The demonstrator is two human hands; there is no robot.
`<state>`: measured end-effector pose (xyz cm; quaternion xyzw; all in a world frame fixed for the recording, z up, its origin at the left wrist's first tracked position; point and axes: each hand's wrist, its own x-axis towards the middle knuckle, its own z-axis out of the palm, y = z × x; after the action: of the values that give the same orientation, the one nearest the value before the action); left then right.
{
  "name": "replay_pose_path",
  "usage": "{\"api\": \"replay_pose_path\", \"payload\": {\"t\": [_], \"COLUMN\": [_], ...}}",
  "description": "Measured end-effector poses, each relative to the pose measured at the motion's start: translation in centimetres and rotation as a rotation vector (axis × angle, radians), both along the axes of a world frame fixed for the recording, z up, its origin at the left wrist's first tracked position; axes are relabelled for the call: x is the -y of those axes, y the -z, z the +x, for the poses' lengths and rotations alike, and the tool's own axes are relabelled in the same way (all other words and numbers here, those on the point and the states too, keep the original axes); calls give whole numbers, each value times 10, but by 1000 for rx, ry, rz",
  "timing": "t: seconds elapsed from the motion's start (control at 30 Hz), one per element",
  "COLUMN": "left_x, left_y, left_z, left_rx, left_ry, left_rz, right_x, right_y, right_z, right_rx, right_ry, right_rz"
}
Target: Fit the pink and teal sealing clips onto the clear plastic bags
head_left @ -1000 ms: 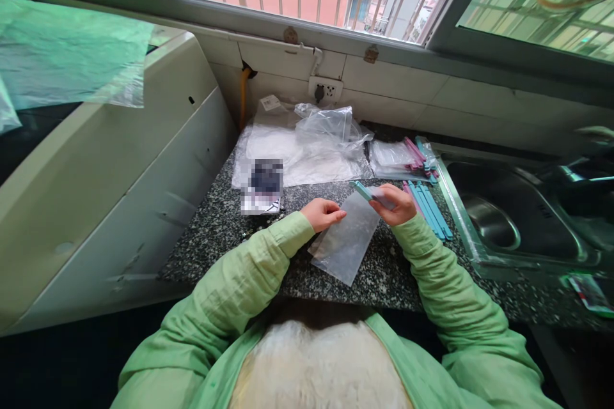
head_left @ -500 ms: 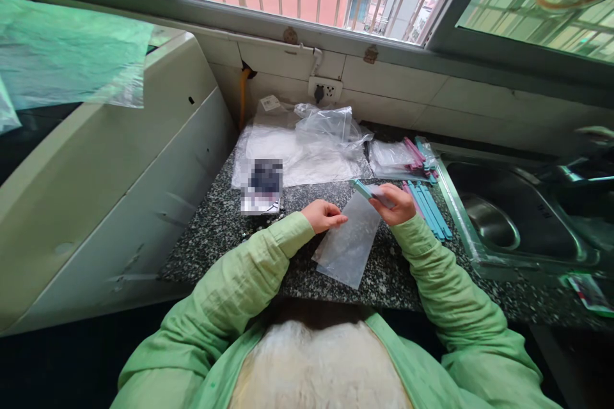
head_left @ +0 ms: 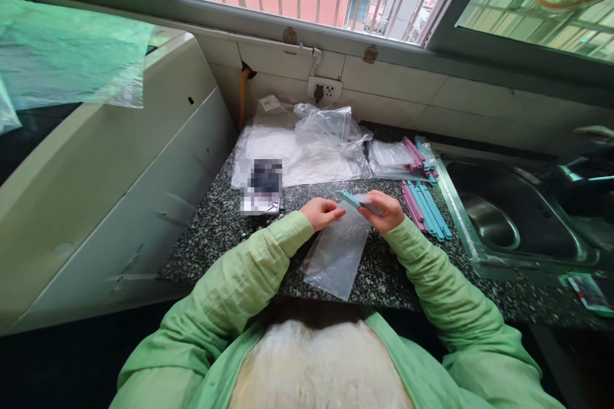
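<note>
A frosted clear plastic bag (head_left: 339, 254) hangs between my hands over the counter, its lower end near the front edge. My left hand (head_left: 322, 213) is closed in a pinch at the bag's upper left edge. In my right hand (head_left: 385, 211), closed fingers grip a teal bag-sealing clip (head_left: 351, 199) together with the bag's top. The clip's free end points left, close to my left fingertips. How far the clip runs along the bag is hidden by my fingers. Just right of that hand lie several teal clips (head_left: 432, 212) and several pink clips (head_left: 413, 206).
Behind is a pile of clear plastic bags (head_left: 307, 160), with clipped bags (head_left: 396, 161) beside it. A blurred-out item (head_left: 261, 186) lies on the left of the speckled counter (head_left: 215, 243). A metal sink (head_left: 480, 262) borders the right, a pale appliance (head_left: 158, 160) the left.
My right hand has moved left and slightly down with the teal clip, nearer my left hand. The bag has shifted left and toward me. More of the pink clips shows.
</note>
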<state>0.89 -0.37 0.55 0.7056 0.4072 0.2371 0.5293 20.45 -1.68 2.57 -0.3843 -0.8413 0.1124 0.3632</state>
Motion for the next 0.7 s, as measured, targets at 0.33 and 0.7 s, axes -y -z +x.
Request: {"api": "replay_pose_path", "payload": {"t": [0.33, 0.7], "left_x": [1, -1], "left_y": [-2, 7], "left_z": [-1, 2], "left_rx": [18, 224], "left_ry": [8, -36], "left_rz": [6, 35], "right_x": [-1, 3], "right_y": [2, 5], "right_z": [-2, -10], "right_rx": [11, 23], "right_ry": [7, -83], "right_rz": [65, -161]}}
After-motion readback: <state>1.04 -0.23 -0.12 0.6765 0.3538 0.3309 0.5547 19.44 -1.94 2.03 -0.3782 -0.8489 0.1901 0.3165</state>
